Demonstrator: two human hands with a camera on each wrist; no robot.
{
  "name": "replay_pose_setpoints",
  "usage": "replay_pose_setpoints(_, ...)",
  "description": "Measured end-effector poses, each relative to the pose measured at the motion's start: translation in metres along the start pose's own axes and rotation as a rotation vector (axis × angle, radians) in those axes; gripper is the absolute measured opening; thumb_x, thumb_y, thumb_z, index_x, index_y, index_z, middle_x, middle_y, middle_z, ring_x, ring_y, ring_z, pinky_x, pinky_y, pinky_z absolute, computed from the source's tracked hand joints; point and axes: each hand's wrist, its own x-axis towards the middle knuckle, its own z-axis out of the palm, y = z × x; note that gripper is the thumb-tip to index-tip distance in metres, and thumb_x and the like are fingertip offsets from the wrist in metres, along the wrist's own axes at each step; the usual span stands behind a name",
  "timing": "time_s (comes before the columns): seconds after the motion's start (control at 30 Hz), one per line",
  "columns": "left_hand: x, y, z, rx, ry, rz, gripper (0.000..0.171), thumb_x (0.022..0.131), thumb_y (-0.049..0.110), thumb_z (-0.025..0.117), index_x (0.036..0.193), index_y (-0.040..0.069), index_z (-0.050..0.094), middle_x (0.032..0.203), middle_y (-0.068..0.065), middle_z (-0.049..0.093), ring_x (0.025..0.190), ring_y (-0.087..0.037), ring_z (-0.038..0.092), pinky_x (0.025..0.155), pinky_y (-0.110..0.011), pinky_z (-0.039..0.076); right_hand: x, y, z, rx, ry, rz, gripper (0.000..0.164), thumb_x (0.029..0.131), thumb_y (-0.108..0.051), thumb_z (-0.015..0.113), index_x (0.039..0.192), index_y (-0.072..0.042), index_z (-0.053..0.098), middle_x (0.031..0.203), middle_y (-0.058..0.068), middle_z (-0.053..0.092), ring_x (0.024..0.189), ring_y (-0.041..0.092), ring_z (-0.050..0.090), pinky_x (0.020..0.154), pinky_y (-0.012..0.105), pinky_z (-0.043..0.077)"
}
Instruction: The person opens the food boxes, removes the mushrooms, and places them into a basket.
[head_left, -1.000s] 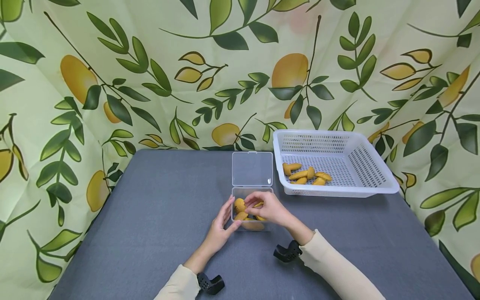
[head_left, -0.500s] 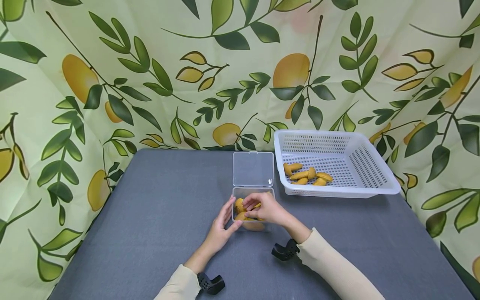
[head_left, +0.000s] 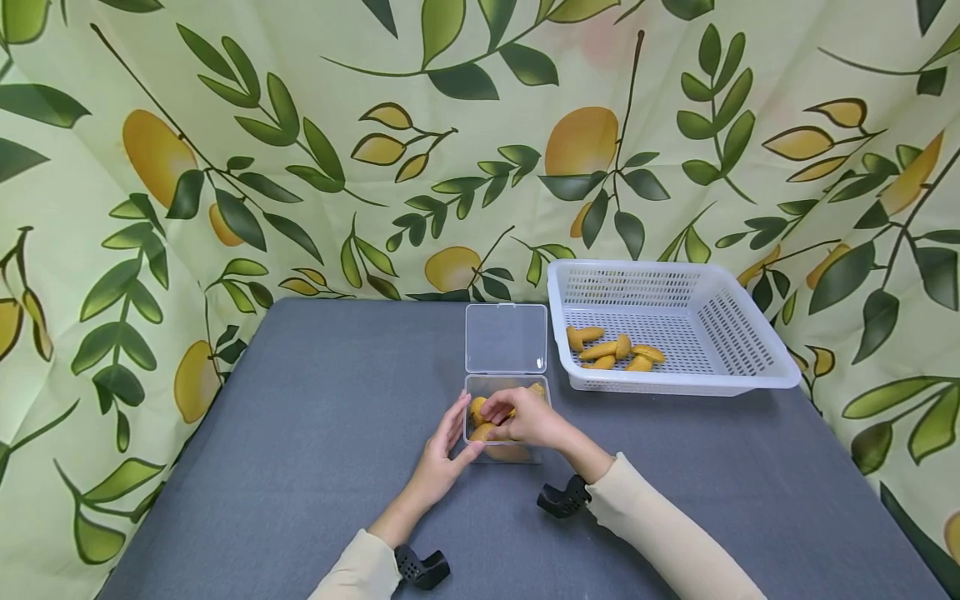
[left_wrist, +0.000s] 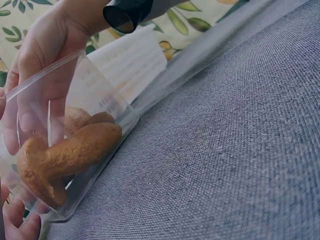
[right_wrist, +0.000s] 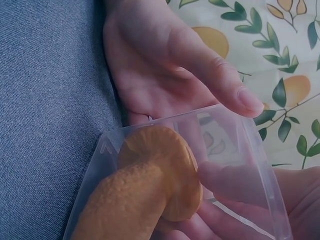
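A clear plastic box (head_left: 507, 383) stands open on the table, several yellow-brown mushrooms inside. My left hand (head_left: 437, 471) holds its near left corner, fingers along the left wall and thumb at the front. My right hand (head_left: 525, 417) reaches down into the box, fingers among the mushrooms. Through the wall, the left wrist view shows one mushroom (left_wrist: 80, 150) lying lengthwise, with the right hand (left_wrist: 45, 65) behind it. In the right wrist view, the right thumb (right_wrist: 225, 177) lies right at a mushroom cap (right_wrist: 160, 165). I cannot tell whether the right hand grips a mushroom.
Behind the box lies its hinged lid (head_left: 506, 337), folded back flat. A white perforated basket (head_left: 720, 379) stands at the back right, with several mushrooms (head_left: 600, 350) in its left part. Leaf-print fabric (head_left: 300, 167) hangs round the grey table (head_left: 337, 375).
My right hand has dipped deeper into the box and shifted slightly left, exposing a mushroom tip at the back right corner. The left hand and the basket stay put.
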Motion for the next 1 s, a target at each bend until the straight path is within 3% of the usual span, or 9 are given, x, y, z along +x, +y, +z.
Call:
replay_pose_setpoints(0.27, -0.0004, -0.0001, -0.0001, 0.0, 0.001, 0.01, 0.065, 0.093, 0.008, 0.06, 0.15, 0.006, 0.029, 0.159, -0.024, 0.024, 0.142, -0.042, 0.028, 0.108, -0.006, 0.028, 0.0021, 0.0002, 0.0011, -0.024, -0.013, 0.039, 0.024, 0.074, 0.007, 0.075, 0.096, 0.006, 0.068, 0.089, 0.018, 0.072, 0.078, 0.014, 0.066, 0.07, 0.018, 0.056)
replay_pose_setpoints(0.53, -0.0004, -0.0011, -0.0003, 0.021, -0.004, 0.006, 0.064, 0.094, 0.009, 0.06, 0.15, 0.008, 0.029, 0.159, -0.023, 0.024, 0.143, -0.034, 0.029, 0.11, -0.009, 0.03, 0.0025, -0.0016, 0.0015, -0.069, -0.033, 0.052, 0.022, 0.074, 0.008, 0.075, 0.096, 0.006, 0.071, 0.09, 0.017, 0.073, 0.074, 0.008, 0.062, 0.065, 0.013, 0.052)
replay_pose_setpoints(0.7, -0.0002, 0.0004, -0.0004, 0.005, -0.003, 0.004, 0.065, 0.094, 0.009, 0.06, 0.15, 0.007, 0.029, 0.159, -0.023, 0.024, 0.143, -0.038, 0.028, 0.108, -0.006, 0.029, 0.0028, -0.0022, 0.0012, -0.102, -0.04, 0.07, 0.022, 0.074, 0.008, 0.076, 0.095, 0.005, 0.072, 0.088, 0.015, 0.071, 0.072, 0.007, 0.059, 0.063, 0.012, 0.05)
replay_pose_setpoints(1.0, -0.0002, 0.0013, 0.0003, -0.007, 0.004, -0.007, 0.065, 0.093, 0.008, 0.061, 0.15, 0.006, 0.029, 0.159, -0.023, 0.024, 0.142, -0.04, 0.028, 0.108, -0.005, 0.028, 0.0014, -0.0005, 0.0007, -0.13, -0.043, 0.02, 0.018, 0.076, 0.007, 0.074, 0.094, 0.005, 0.072, 0.088, 0.014, 0.068, 0.074, 0.01, 0.061, 0.065, 0.012, 0.05)
